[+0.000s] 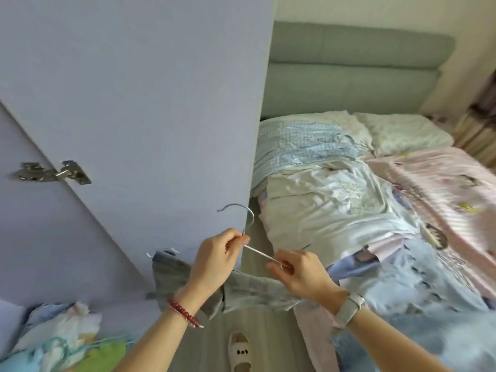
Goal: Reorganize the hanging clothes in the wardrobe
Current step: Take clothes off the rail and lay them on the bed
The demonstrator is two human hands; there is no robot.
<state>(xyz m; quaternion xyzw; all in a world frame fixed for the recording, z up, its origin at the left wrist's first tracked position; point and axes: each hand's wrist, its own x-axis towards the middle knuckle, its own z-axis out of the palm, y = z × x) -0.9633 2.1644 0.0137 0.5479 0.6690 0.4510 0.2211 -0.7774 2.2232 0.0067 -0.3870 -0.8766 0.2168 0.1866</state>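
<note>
metal hanger (243,224) with grey garment (249,291); both hands' fingers (236,238) pinch it

Soft even daylight, faint shadows, slight overall blur, wide-angle bending at the edges

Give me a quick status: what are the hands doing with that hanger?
Left hand grips wire hanger at the neck. Right hand pinches its arm. Grey garment draped on it. Wardrobe door open right beside.
</note>
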